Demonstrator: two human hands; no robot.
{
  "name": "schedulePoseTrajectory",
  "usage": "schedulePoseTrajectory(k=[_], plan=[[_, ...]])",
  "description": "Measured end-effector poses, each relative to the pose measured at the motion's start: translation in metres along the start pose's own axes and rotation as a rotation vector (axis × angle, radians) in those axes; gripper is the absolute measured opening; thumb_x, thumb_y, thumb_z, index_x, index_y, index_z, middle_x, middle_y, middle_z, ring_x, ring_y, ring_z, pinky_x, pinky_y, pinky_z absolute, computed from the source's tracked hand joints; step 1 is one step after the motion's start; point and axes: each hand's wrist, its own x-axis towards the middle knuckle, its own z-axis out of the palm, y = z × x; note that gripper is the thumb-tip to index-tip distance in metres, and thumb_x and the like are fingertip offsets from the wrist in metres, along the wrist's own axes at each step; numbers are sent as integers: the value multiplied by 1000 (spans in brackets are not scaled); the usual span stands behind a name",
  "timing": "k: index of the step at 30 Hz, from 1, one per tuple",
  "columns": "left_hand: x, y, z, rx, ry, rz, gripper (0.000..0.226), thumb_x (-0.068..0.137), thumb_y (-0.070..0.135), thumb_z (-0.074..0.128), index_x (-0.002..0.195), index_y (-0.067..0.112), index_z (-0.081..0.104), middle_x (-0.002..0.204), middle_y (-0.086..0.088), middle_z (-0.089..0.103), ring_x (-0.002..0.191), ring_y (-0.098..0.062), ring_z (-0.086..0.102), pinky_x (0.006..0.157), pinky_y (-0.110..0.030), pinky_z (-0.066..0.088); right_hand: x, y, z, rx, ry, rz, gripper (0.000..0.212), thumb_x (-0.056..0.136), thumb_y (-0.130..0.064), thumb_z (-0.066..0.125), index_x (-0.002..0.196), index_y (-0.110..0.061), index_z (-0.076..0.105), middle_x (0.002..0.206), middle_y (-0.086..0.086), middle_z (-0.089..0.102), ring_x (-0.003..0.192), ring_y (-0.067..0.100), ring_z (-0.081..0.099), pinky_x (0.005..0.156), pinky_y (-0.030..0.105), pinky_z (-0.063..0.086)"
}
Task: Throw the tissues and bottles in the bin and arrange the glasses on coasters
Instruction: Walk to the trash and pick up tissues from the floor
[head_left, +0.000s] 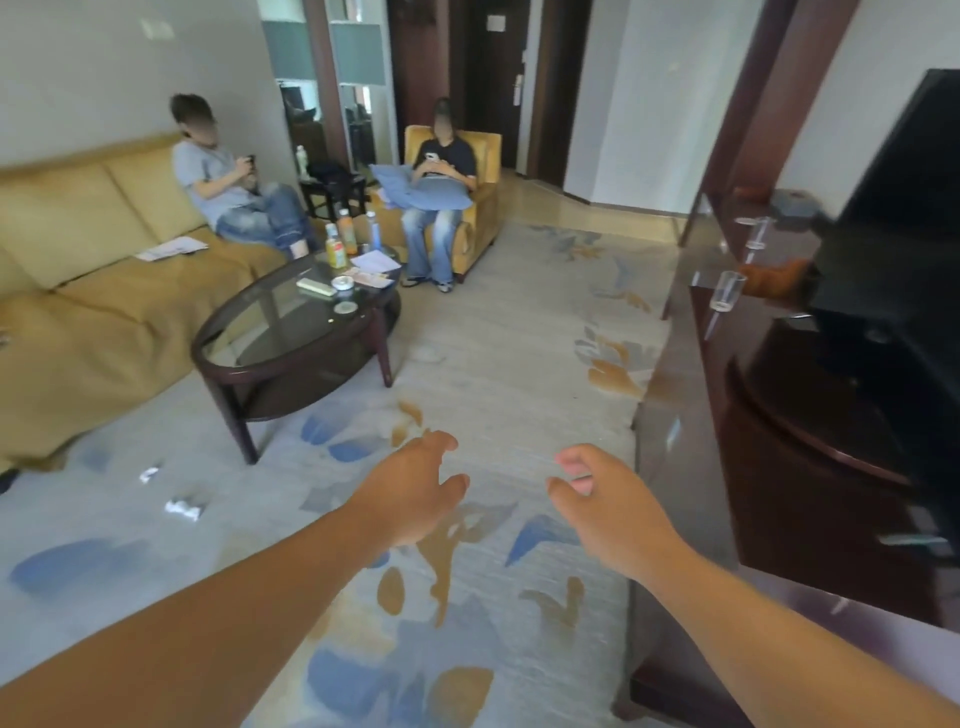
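Hands (410, 493) (608, 512) empty, grips loosely wide; tissue pickup looks next, crumpled tissues (183, 508) on carpet (493, 364) need a stoop left

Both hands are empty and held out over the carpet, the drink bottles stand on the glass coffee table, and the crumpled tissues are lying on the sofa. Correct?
Not quite. The head view shows the crumpled tissues on the carpet near the sofa, not on it. The rest holds: left hand and right hand empty, bottles on the coffee table.
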Motion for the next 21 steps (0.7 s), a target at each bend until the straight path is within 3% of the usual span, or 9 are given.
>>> schedulePoseTrajectory(k=[8,12,21], plan=[[16,-72,-9,-12,53,-234,48,92,46,48,137,32,38,132,0,53,109,-18,57,84,-28,43,73,-30,57,-35,-164,-108,30,90,-37,54,118,-30,54,117,-10,57,98,4,57,72,20,39],[41,-94,-29,-2,132,-340,50,93,45,49,139,29,38,134,-3,53,116,-22,55,93,-32,43,126,-45,74,15,-234,-176,27,89,-36,55,116,-29,55,113,-10,57,97,4,57,78,26,47],[86,-124,-62,-48,263,-554,47,92,48,51,135,33,40,132,0,54,110,-18,57,92,-31,48,238,-81,105,27,-385,-315,29,88,-38,55,116,-31,56,111,-15,57,98,2,56,77,24,43]])
